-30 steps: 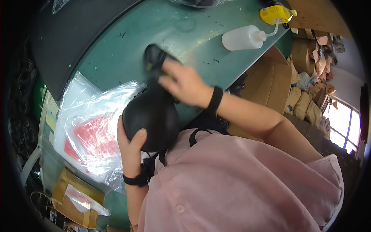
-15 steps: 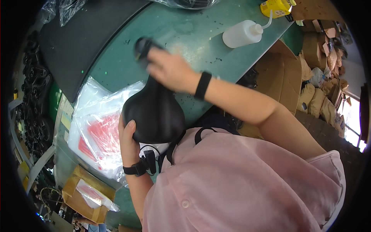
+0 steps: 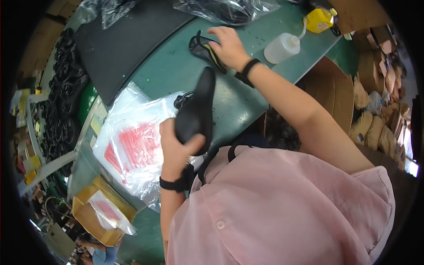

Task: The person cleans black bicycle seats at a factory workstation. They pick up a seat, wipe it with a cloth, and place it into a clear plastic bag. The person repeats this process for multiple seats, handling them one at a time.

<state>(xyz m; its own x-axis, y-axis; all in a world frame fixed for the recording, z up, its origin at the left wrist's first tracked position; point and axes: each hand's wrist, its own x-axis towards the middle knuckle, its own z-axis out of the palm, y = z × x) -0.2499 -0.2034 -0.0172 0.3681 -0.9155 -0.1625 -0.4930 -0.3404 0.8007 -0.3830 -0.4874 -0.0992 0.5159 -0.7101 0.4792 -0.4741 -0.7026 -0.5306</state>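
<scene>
My left hand (image 3: 176, 148) grips the wide rear end of a black bicycle saddle (image 3: 197, 112), held on edge with its narrow nose pointing away from me over the green table (image 3: 168, 66). My right hand (image 3: 227, 44) is stretched out over the table and rests on a black cloth with a yellow stripe (image 3: 204, 48), fingers curled onto it. Both wrists wear black bands.
A stack of clear plastic bags with red print (image 3: 132, 148) lies by my left hand. A white squeeze bottle (image 3: 282, 47) and a yellow container (image 3: 319, 20) stand at the far edge. A black mat (image 3: 123, 39), bagged black parts (image 3: 229, 9) and cardboard boxes (image 3: 95, 212) surround the table.
My right hand has left the saddle and carried the black cloth away onto the table. My left hand has turned the saddle from flat-on to edge-on.
</scene>
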